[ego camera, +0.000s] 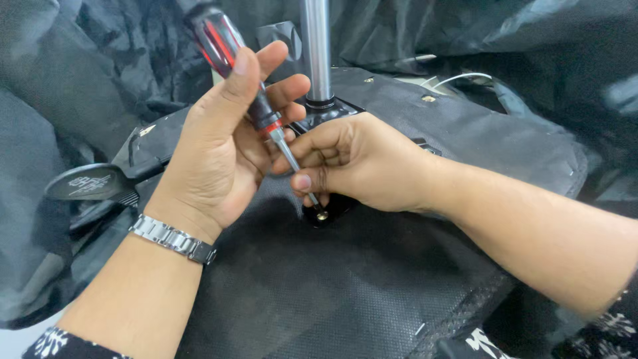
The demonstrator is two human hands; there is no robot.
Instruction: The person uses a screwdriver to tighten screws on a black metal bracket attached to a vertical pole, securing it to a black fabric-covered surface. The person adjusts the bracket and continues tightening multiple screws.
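Red and black, the screwdriver (234, 63) is gripped by its handle in the left hand (222, 149), fingers wrapped round it, and slants down to the right. Its metal shaft passes between the thumb and fingers of the right hand (355, 163), which pinch it just above the tip. The tip rests on a brass screw (322, 215) in a black plate on the black fabric seat base (372, 279). A shiny metal post (318, 46) stands upright just behind the hands. A steel watch (171, 238) circles the left wrist.

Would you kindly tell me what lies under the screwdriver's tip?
The screwdriver tip meets a brass-coloured screw in a black plate; the right hand covers most of it.
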